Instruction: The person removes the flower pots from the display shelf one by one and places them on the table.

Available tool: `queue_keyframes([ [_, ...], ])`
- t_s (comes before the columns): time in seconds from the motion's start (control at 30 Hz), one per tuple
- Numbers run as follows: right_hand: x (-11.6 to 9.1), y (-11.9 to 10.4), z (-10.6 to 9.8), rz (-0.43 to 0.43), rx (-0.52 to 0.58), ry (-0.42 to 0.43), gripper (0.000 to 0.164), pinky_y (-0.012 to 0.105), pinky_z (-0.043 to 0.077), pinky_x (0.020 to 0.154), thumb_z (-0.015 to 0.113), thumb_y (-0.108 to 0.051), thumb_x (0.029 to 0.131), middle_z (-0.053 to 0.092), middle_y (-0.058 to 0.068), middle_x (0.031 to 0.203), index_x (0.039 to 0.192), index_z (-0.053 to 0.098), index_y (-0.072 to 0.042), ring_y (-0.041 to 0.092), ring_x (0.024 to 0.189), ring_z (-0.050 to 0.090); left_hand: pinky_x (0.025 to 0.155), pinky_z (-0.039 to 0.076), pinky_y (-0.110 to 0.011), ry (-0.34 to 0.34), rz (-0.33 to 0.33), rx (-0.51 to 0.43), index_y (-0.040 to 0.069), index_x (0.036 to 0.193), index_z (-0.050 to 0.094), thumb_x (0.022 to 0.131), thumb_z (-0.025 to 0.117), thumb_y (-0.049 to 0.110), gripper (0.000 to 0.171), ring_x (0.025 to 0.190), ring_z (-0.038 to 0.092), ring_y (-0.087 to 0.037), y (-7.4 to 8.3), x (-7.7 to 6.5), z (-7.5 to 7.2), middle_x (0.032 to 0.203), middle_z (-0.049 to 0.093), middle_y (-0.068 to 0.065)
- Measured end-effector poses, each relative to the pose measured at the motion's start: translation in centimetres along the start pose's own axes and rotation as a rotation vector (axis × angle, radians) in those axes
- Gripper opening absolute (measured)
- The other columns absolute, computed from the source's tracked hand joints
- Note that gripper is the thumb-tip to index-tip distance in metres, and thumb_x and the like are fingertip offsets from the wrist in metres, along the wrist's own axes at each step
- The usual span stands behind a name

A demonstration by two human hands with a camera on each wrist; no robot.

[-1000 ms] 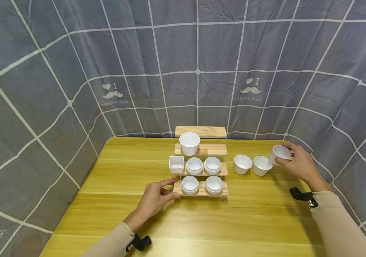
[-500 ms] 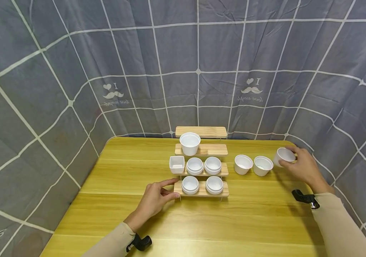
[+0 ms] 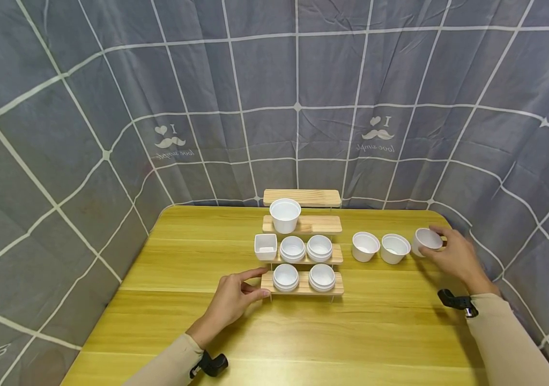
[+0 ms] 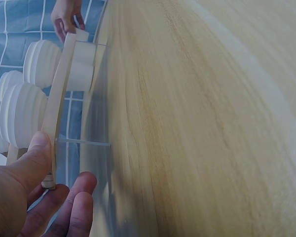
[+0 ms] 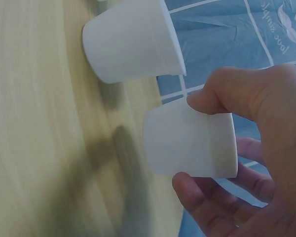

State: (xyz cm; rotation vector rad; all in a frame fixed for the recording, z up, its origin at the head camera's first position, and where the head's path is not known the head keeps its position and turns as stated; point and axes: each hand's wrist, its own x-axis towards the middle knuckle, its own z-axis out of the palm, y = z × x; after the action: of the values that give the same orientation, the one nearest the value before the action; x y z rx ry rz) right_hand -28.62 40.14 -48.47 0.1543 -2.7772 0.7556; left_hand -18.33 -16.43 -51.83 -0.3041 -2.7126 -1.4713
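Note:
My left hand (image 3: 231, 300) pinches the left end of the lowest board of a wooden tiered display stand (image 3: 303, 285); in the left wrist view the thumb (image 4: 38, 143) lies on top of the board, with fingers underneath. At the right of the table, my right hand (image 3: 455, 257) grips a small white cup (image 3: 426, 240) by its sides, mouth up. The right wrist view shows the thumb (image 5: 207, 101) on one side of that cup and a fingertip on the other. Whether its base touches the table cannot be told. Two more white cups (image 3: 365, 246) (image 3: 395, 248) stand left of it.
The lowest board bears two round white bowls (image 3: 285, 276). On the second sit a square white dish (image 3: 265, 246) and two round bowls (image 3: 319, 247). A larger white cup (image 3: 284, 215) stands on the third; the top board (image 3: 301, 198) is bare. A grey checked curtain (image 3: 332, 134) borders the table.
My right hand has moved slightly right and lowered the cup, which looks more upright, lined up beside the two standing cups. The left hand keeps its hold on the stand.

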Motion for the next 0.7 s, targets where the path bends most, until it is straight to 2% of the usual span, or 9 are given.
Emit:
queue_keyframes([
  [0.17,-0.1,0.4,0.5,0.000,0.011,-0.007,0.074,0.030,0.052,0.077,0.092,-0.020,0.099,0.065,0.047,0.142,0.155,0.060,0.016,0.064,0.115,0.074,0.067,0.061,-0.021,-0.002,-0.002,-0.006,0.017,0.147,0.083,0.097,0.097,0.019,0.052,0.093,0.091,-0.021,0.1,0.0,0.0,0.145,0.083,-0.016],
  [0.37,-0.2,0.7,1.0,0.013,0.019,-0.042,0.076,0.029,0.053,0.078,0.092,-0.020,0.100,0.062,0.050,0.145,0.157,0.058,0.018,0.066,0.117,0.074,0.066,0.060,-0.021,-0.005,-0.001,-0.008,0.017,0.147,0.083,0.097,0.097,0.020,0.052,0.093,0.091,-0.022,0.0,0.0,-0.1,0.146,0.083,-0.016],
  [0.57,-0.1,1.0,1.5,-0.001,0.028,-0.048,0.077,0.018,0.051,0.073,0.094,-0.017,0.098,0.064,0.052,0.143,0.154,0.058,0.020,0.065,0.114,0.077,0.065,0.059,-0.021,-0.003,-0.005,-0.004,0.018,0.147,0.083,0.097,0.097,0.020,0.053,0.093,0.091,-0.021,0.0,0.0,0.0,0.147,0.082,-0.018],
  [0.7,-0.2,1.0,1.6,0.004,0.025,-0.047,0.076,0.020,0.052,0.072,0.094,-0.017,0.098,0.064,0.051,0.142,0.154,0.058,0.020,0.064,0.113,0.077,0.066,0.059,-0.021,-0.004,-0.005,0.004,0.018,0.148,0.083,0.097,0.097,0.021,0.053,0.092,0.091,-0.021,0.0,0.0,0.0,0.146,0.082,-0.019],
])
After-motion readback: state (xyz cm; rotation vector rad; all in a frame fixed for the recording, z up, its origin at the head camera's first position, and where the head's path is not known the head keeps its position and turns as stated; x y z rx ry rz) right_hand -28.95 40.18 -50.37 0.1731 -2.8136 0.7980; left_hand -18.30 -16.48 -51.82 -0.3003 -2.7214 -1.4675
